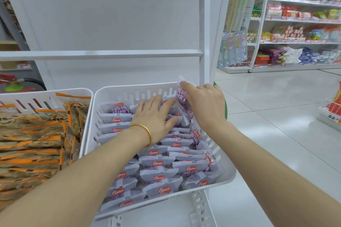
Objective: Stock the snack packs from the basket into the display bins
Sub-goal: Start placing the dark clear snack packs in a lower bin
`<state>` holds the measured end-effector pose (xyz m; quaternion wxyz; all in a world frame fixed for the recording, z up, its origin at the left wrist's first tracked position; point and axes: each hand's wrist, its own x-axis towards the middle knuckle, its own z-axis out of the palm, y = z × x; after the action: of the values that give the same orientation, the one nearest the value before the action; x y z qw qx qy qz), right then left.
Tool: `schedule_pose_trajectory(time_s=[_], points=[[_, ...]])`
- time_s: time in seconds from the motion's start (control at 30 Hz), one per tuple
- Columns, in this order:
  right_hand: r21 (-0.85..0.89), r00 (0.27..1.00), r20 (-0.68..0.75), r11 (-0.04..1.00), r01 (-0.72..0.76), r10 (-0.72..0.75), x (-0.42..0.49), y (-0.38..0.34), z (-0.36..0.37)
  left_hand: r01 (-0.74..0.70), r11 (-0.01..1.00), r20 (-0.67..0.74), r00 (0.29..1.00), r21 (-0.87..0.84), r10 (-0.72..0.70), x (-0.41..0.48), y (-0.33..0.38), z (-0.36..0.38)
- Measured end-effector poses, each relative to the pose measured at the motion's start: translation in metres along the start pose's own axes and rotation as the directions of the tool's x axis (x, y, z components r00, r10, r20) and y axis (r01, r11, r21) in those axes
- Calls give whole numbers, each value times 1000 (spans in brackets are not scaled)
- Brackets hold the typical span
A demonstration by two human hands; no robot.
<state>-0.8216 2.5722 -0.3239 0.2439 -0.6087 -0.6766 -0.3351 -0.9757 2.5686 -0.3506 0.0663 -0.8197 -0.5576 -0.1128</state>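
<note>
Pressing flat on the purple snack packs (pixel 158 160), the left hand (pixel 155 114) lies with its fingers straight and spread, released and gripping nothing; a gold bangle (pixel 145 132) circles its wrist. Just right of those fingertips, the right hand (pixel 204 103) grasps one upright pack (pixel 181 92), fingers curled over its top edge, the thumb hidden behind it. This pack stands on edge in the far right corner of the white slotted display bin (pixel 227 175), its top rising above the rim. Beneath both sets of fingers and back toward the wrists, the rest of the purple packs fill the bin in overlapping rows, red logos facing up. Well left of the left fingers, a second bin (pixel 46 96) touches the first and holds orange-and-brown packs (pixel 33 145). Beyond the fingertips stands a plain white panel (pixel 110 14). Far to the right of the right fingers, past a tiled floor (pixel 276 116), store shelves (pixel 302 20) carry mixed goods.
</note>
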Motion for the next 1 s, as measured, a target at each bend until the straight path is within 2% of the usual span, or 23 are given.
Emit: schedule_pose_trajectory(time_s=[0.1,0.2,0.33,0.43,0.53,0.67,0.8,0.9,1.0], points=[[-20,999,53,1000,-3,4,4,-4,2,4,1000,-8,1000,-9,-4,0,-1,1],[-50,992,119,997,58,-51,-7,-3,4,2,1000,-10,1000,-18,-2,0,-2,0],[145,979,179,987,73,-99,-21,7,-1,22,1000,11,1000,0,-22,-1,-2,-3],[105,965,232,989,102,-124,-23,7,0,51,995,-1,999,85,-51,-1,-8,-8],[139,952,280,986,90,-127,-14,7,7,56,991,21,998,124,-59,-6,-14,-10],[214,958,262,975,59,-116,-8,12,3,49,987,38,998,155,-56,-13,-15,-7],[208,977,200,977,36,-78,-9,14,-6,41,988,33,998,150,-46,-14,-17,-6],[177,975,185,980,94,-127,-2,3,-3,41,987,24,999,155,-46,-16,-17,-4],[264,980,169,963,56,-103,-7,-3,-4,39,987,20,999,158,-43,-16,-17,-4]])
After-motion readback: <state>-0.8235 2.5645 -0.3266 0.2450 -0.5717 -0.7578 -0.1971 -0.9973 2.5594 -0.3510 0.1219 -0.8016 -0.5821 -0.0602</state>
